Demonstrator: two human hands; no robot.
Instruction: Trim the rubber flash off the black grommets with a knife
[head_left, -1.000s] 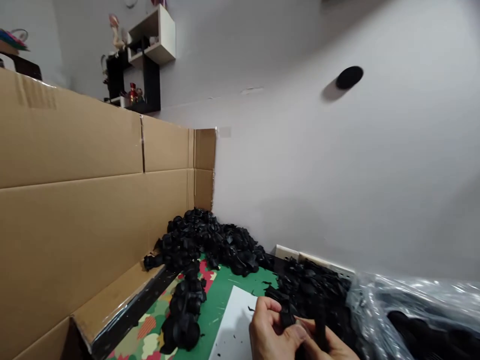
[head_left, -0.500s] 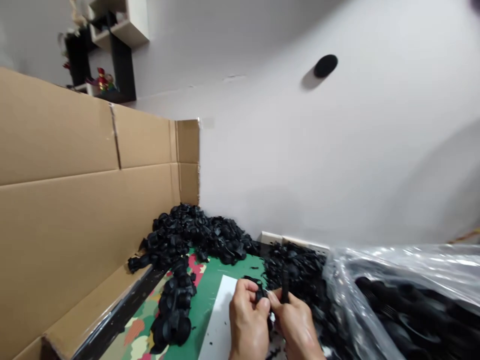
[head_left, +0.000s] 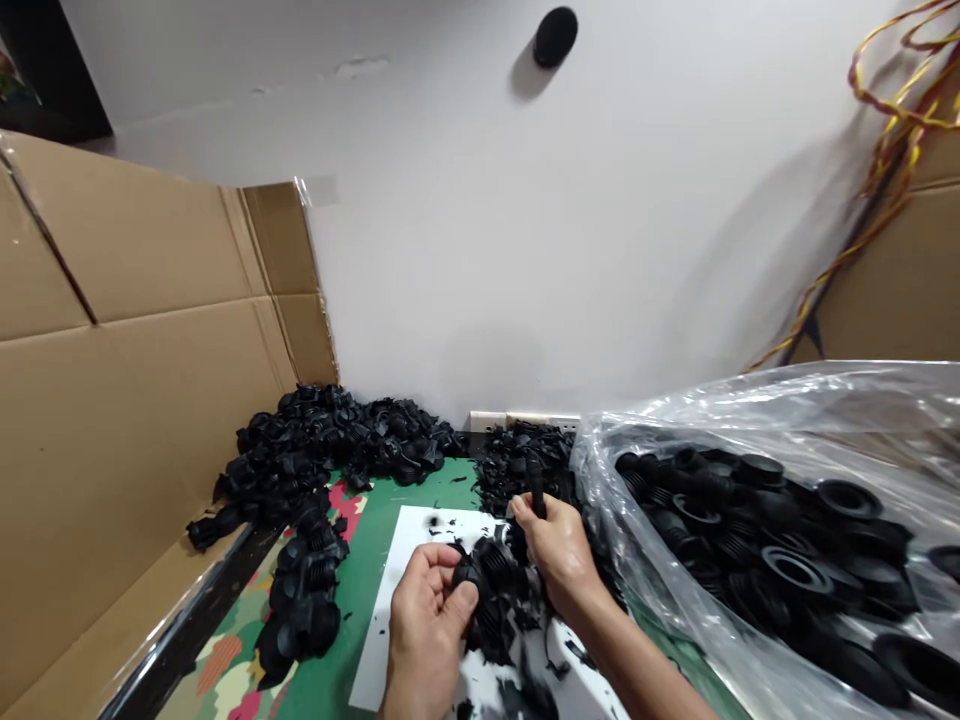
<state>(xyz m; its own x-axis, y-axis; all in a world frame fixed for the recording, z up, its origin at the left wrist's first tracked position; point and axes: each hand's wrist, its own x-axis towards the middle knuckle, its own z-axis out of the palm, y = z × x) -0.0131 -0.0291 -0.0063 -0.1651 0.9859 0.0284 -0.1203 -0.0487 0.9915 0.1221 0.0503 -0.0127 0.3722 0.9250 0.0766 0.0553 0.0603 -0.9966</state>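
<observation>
Far left: dark shelf [head_left: 56, 75] now reduced to a corner of the view, against a much fuller showing half a second ago; the head view has turned toward the right. Cardboard wall [head_left: 150, 260] correspondingly sits further left. At its foot, the pile of black parts [head_left: 330, 440] appears undisturbed, as does the short row of black parts [head_left: 304, 600] lying on the camouflage-patterned and green surface [head_left: 330, 660]. White sheet [head_left: 382, 620] shows more of its area than before, with dark shavings scattered over it. Left hand [head_left: 427, 620]: thumb and fingers closed on a black piece [head_left: 466, 575], held at the left edge of a cluster of black parts [head_left: 495, 600] over the sheet. Right hand [head_left: 559, 545]: closed round a slim black handle [head_left: 537, 485], which stands roughly upright from the fist; its lower end cannot be made out. Half a second earlier the two hands met at a dark piece; now a gap separates them, the right one lying further forward. Beyond it, heap of black scraps [head_left: 517, 460] against the wall. Right: clear plastic bag [head_left: 611, 530], ribbed and ring-shaped black parts [head_left: 750, 540] inside, now far more exposed. Far right: yellow-and-red wires [head_left: 900, 130], previously only a trace at the edge, and another cardboard panel [head_left: 892, 280], newly in view.
</observation>
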